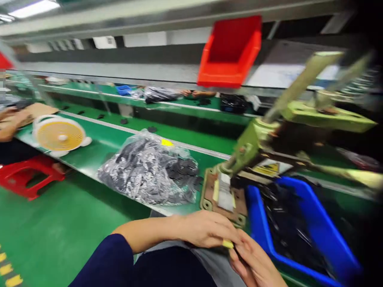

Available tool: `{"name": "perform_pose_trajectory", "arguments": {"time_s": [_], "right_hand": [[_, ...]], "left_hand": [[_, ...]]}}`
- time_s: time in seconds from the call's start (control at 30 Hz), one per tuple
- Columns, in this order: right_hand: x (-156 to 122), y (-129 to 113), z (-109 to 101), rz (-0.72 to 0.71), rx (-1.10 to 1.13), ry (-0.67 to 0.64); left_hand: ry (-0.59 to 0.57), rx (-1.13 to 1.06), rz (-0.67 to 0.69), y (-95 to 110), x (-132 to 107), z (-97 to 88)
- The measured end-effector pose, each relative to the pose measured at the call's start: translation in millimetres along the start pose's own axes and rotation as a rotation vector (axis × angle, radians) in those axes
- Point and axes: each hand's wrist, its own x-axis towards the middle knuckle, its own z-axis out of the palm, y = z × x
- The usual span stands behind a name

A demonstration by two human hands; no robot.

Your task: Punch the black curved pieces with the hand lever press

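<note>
In front of my lap the two hands meet at the fingertips. My left hand (206, 229) reaches across from the left, its fingers bent and closed. My right hand (255, 257) comes up from the lower right, with thumb and fingers pinched together. A small yellow piece (228, 243) shows at the left fingertips; whether it is held or wrapped round a finger, I cannot tell. Anything else between the fingers is hidden. Just beyond the hands stands a green hand-lever press (247, 147) on a brown base plate (208, 191).
A clear plastic bag of dark flat parts (146, 167) lies left of the press. To the right, a blue bin (317, 207) holds black parts. A red bin (229, 52) hangs above. Farther left are a white-and-yellow fan (61, 135), a red stool (32, 171) and another person's arm (12, 125).
</note>
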Motion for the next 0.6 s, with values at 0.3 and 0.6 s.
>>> {"name": "perform_pose_trajectory", "arguments": {"time_s": [0.3,0.6], "right_hand": [[3.4,-6.0,30.9,-0.018,0.239,0.096],[0.8,14.7,29.7,-0.306,-0.253,0.419]], "left_hand": [[0.294,-0.128,-0.108,-9.4,-9.9,12.0],[0.433,-0.148,-0.247,-18.8,-19.4,27.3]]}}
